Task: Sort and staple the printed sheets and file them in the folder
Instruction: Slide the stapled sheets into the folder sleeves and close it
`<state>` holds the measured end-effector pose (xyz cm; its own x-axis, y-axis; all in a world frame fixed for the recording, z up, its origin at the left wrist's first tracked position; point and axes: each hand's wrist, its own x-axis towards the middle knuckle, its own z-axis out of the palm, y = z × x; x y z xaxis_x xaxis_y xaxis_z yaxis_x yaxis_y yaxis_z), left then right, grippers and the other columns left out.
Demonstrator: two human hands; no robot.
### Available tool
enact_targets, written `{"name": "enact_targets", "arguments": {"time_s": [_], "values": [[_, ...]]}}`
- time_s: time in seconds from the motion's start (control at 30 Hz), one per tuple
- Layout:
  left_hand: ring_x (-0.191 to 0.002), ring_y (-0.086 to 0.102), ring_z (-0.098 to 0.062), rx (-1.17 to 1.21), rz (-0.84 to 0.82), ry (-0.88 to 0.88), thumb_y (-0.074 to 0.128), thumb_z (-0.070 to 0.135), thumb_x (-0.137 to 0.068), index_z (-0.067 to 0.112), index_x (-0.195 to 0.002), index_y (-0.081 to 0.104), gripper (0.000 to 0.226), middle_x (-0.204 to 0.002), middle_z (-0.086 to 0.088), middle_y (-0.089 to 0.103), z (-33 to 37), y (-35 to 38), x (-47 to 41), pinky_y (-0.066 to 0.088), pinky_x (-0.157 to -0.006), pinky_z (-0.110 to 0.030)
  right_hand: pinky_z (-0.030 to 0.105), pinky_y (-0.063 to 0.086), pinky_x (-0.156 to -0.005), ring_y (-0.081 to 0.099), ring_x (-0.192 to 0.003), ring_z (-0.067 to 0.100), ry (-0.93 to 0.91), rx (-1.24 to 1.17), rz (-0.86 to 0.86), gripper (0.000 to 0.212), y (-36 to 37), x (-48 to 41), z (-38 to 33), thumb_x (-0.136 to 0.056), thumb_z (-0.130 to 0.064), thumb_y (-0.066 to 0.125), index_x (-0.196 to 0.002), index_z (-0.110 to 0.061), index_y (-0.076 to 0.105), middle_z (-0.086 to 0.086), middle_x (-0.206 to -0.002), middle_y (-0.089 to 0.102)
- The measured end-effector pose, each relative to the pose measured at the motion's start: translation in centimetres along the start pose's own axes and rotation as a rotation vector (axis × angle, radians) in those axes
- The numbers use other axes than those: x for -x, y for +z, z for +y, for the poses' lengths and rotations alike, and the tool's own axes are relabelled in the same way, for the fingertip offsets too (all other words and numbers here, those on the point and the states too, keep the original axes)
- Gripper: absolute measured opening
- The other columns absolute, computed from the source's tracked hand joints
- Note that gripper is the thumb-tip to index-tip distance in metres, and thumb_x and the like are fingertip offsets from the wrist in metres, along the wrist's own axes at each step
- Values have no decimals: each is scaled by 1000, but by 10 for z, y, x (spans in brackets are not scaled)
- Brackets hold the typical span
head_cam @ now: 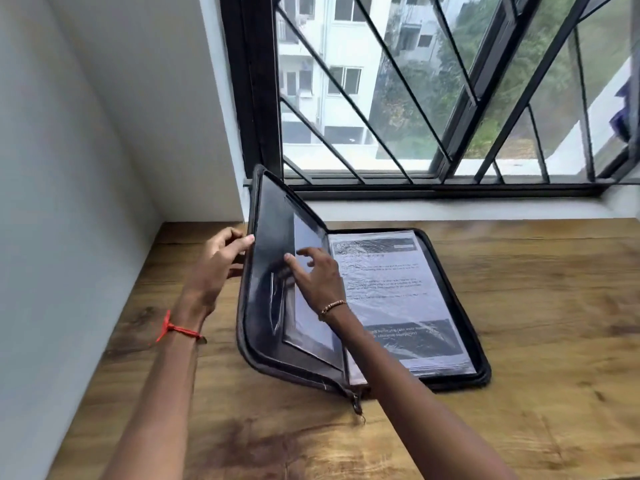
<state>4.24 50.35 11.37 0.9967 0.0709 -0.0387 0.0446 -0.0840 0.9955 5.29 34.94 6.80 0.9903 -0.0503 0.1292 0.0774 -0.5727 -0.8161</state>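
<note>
Right grip (315, 275), fingers spread, touches the clear sleeve (310, 230) inside the raised cover of the folder (268, 230). Left grip (221, 258) pinches that cover's edge. Folder lies open near the back-left corner of the bench (519, 306).

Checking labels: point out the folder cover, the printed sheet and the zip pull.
folder cover (273, 233): head view, dark inner face of the raised flap.
printed sheet (391, 289): head view, middle of the text page under plastic.
zip pull (357, 407): head view, metal tab at the near corner.
</note>
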Motion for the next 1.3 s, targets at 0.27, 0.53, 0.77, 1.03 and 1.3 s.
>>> {"name": "enact_targets", "arguments": {"time_s": [0.27, 0.53, 0.77, 1.03, 1.3], "values": [[-75, 59, -10, 54, -197, 130, 48, 17, -96, 14, -96, 56, 9, -86, 0, 62, 36, 120, 3, 52, -68, -23, 25, 44, -62, 57, -64, 6, 100, -268, 112, 30, -101, -18, 15, -88, -29, 58, -76, -6, 71, -5, -65, 66], [-74, 60, -5, -179, -374, 180, 54, 10, -94, 11, -99, 62, 9, -89, -8, 67, 3, 215, 2, 46, -65, -10, 13, 37, -44, 42, -39, -4, 286, -451, 164, 27, -199, -22, 99, -87, 2, 52, -69, -10, 68, -16, -38, 50], [-117, 52, -14, -592, -496, 234, 60, 30, -74, 5, -108, 65, 42, -125, -8, 56, -63, 248, 3, 34, -99, -13, 21, 39, -49, 50, -52, 11, 629, -328, 188, 16, -229, -13, 203, -84, -3, 56, -75, -9, 68, -1, -62, 59], [-144, -19, -18, -1037, -622, -11, 67, 47, -80, 30, -148, 22, 83, -158, 9, -11, -113, 259, 20, -12, -111, -56, 39, 36, -101, 41, -124, 32, 460, 341, 15, 54, -182, 17, 244, -88, -37, 57, -131, -7, 46, 14, -132, 47], [-142, -22, -12, -1028, -563, 14, 69, 49, -77, 34, -148, 16, 89, -157, 13, -14, -131, 259, 27, -21, -109, -49, 37, 52, -66, 63, -81, 33, 324, 575, 59, 60, -167, 28, 251, -81, -46, 38, -110, 0, 63, 15, -95, 67]]}}
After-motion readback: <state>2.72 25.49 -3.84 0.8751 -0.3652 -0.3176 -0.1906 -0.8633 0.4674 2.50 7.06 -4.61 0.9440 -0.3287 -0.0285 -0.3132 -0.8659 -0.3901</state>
